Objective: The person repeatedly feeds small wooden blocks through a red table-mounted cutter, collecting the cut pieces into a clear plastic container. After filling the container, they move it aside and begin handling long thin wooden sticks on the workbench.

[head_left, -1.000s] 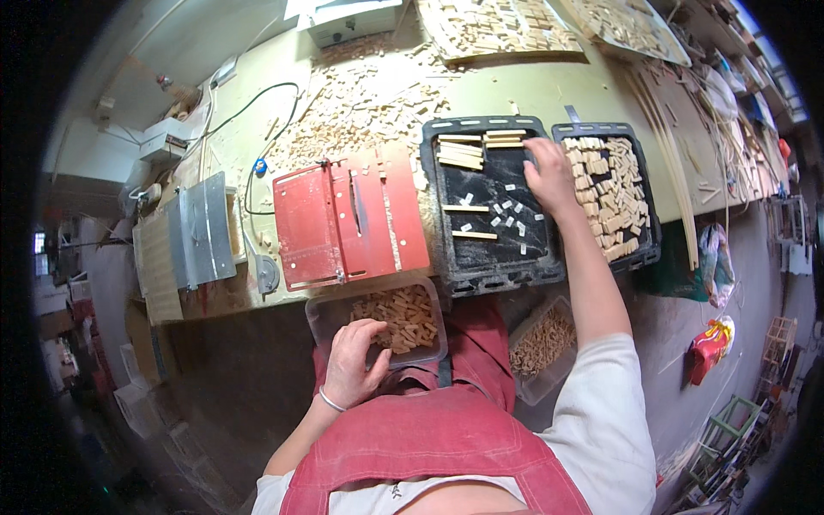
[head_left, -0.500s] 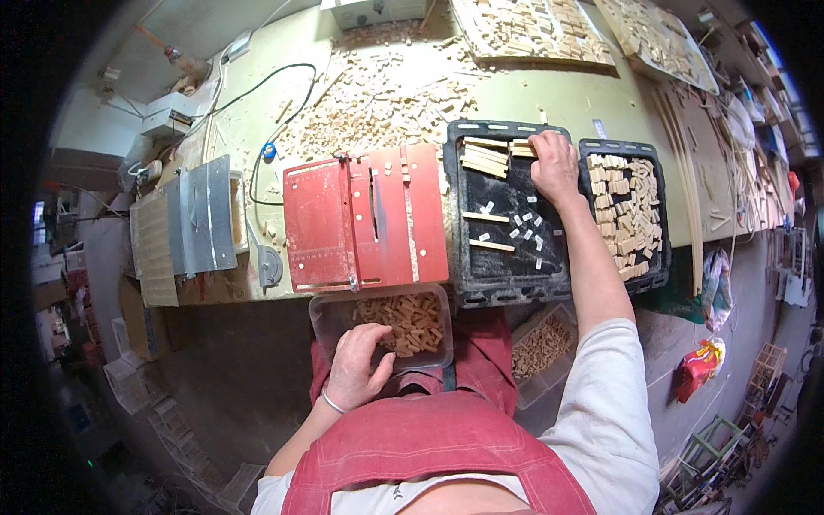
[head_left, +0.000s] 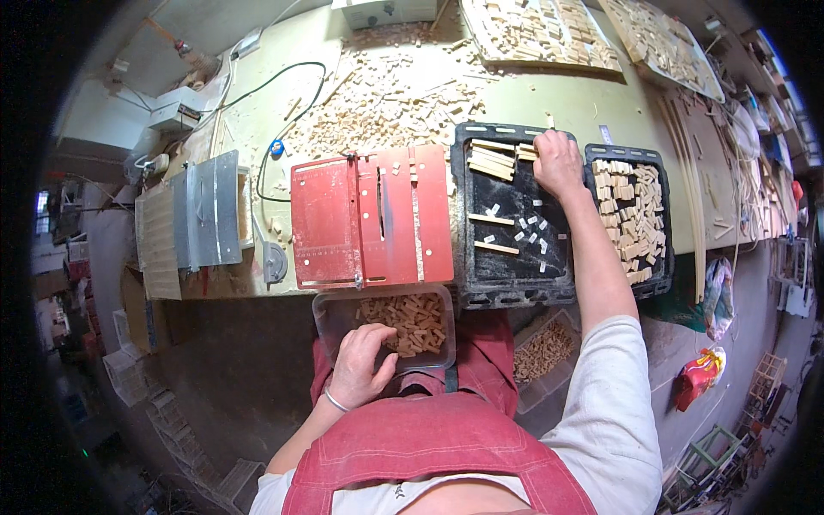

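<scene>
Pinching squarely should suit my right grip (head_left: 559, 163), wooden sticks (head_left: 525, 152) at its left edge; whether it's clasping any, I can't tell. My left grip (head_left: 358, 364) is loose, blocks (head_left: 421, 323) just beyond.

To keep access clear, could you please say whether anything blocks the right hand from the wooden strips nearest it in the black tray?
Nothing visible does: the right hand is at the right ends of those wooden strips; whether it touches them is hidden.

Room above black tray (head_left: 493, 270), rims (head_left: 515, 299) around
</scene>
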### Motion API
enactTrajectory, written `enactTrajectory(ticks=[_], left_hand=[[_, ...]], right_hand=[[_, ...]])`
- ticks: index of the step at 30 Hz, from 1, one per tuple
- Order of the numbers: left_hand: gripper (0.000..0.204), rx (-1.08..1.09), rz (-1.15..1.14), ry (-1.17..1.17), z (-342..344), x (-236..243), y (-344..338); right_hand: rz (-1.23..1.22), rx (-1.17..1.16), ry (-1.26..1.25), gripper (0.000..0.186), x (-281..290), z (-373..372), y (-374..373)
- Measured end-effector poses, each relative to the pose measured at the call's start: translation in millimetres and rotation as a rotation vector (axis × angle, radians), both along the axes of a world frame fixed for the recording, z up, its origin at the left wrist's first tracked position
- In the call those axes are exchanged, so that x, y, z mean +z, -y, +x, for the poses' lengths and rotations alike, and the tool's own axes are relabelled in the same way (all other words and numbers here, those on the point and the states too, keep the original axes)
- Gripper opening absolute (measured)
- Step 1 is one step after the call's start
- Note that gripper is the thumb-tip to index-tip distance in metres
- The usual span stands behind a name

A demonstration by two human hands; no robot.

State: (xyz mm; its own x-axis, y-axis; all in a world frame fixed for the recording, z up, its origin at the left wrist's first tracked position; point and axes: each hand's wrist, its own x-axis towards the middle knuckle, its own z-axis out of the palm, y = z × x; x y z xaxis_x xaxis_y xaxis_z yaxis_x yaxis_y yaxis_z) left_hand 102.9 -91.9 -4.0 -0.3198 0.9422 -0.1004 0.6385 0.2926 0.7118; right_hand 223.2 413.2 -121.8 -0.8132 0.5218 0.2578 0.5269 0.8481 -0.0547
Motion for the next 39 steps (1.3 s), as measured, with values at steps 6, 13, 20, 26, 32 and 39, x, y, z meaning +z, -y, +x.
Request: enactTrajectory(ticks=[6, 13, 20, 26, 32, 39], left_hand=[[0.045, -0.001, -0.010, 0.011, 0, -2, 0], [0.046, -0.018, 0.001, -0.008, 0, -2, -1], [0.045, -0.022, 0.006, -0.005, 0, -4, 0], [0.045, -0.021, -0.012, 0.028, 4, -3, 5], [0.044, -0.042, 0.007, 0.022, 7, 0, 6], [0.044, -0.015, -0.002, 0.012, 7, 1, 14]], right_hand=[[-0.094, 0.043, -0.047, 0.005, -1, 10, 1], [-0.172, 0.037, -0.082, 0.017, 1, 30, 14], [-0.205, 0.001, -0.022, 0.029, 2, 52, 30], [-0.334, 0.002, -0.060, 0.024, 0, 75, 75], [-0.461, 0.024, -0.117, 0.021, 1, 47, 98], [-0.412, 0.100, -0.185, 0.024, 7, 38, 119]])
